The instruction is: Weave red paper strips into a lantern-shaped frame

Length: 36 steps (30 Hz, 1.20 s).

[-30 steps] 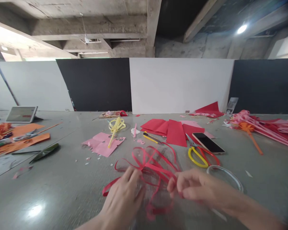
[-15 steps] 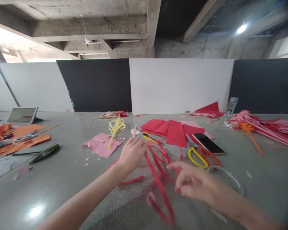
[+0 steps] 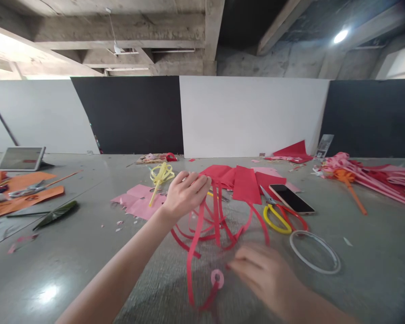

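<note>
Red strips (image 3: 217, 218) cut, gathered in left hand's (image 3: 189, 191) pinch, frame centre; lower ends loose. Right hand (image 3: 266, 274), lower right, blurred: cannot tell whether pinching.

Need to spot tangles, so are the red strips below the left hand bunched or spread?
Spread: the red strips fan out in curves below the left hand, with gaps between them.

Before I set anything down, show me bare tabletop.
Free: between the green leaf and left forearm; right of the white ring and paper scrap, nearer than the orange stem. Crowded: around the red strips, scissors and phone.
</note>
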{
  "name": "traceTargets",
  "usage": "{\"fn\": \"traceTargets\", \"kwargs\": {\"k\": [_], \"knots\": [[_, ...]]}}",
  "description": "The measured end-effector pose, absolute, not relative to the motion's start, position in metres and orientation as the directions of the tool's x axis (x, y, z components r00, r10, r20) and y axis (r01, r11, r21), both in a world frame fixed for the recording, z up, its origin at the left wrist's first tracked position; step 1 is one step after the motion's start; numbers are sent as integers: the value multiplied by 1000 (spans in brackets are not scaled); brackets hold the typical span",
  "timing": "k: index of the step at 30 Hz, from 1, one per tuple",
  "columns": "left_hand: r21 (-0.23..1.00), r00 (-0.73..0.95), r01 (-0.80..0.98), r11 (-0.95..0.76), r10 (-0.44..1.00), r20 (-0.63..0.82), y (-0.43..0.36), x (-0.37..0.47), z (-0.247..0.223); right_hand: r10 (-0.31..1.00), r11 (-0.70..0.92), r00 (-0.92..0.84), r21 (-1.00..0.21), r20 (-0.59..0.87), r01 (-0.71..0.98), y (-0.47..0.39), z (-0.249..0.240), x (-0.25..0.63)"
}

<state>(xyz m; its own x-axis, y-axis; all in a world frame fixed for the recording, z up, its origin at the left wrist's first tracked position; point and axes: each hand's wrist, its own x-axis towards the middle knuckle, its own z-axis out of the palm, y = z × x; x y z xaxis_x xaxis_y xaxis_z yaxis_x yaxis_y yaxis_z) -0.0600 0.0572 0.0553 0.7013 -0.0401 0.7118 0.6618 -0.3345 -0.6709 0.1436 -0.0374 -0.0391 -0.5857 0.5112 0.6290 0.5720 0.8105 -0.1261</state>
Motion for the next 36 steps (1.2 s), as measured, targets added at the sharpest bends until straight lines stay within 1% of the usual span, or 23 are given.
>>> {"fn": "traceTargets", "kwargs": {"k": [2,4,7,10,15,21,25,29,31,34,36], "knots": [[-688,721,642,-338,-38,692,56,-58,54,431,830,-646,4,630,558,-38,-49,139],[-699,737,626,-347,-30,675,55,-58,54,358,844,-696,104,623,527,-40,-50,136],[-696,740,624,-355,-16,672,56,-59,53,300,837,-737,203,605,508,-44,-45,131],[-682,734,635,-363,6,679,58,-60,53,251,804,-740,291,624,518,-48,-41,128],[-689,745,631,-358,29,667,60,-63,52,216,754,-722,357,658,551,-51,-44,126],[-673,722,653,-347,20,691,61,-65,53,137,710,-718,438,682,551,-54,-43,125],[-682,719,660,-316,2,695,62,-66,53,120,666,-740,499,662,555,-53,-35,135],[-686,716,665,-295,-12,698,62,-68,51,157,613,-734,518,660,597,-56,-18,150],[-683,705,674,-283,-32,709,63,-69,50,161,591,-763,558,627,583,-60,-10,155],[-685,694,682,-256,-70,717,63,-71,49,188,565,-829,632,527,530,-65,-5,157],[-687,691,682,-253,-85,718,64,-71,48,196,555,-835,644,514,526,-63,-7,158]]}}
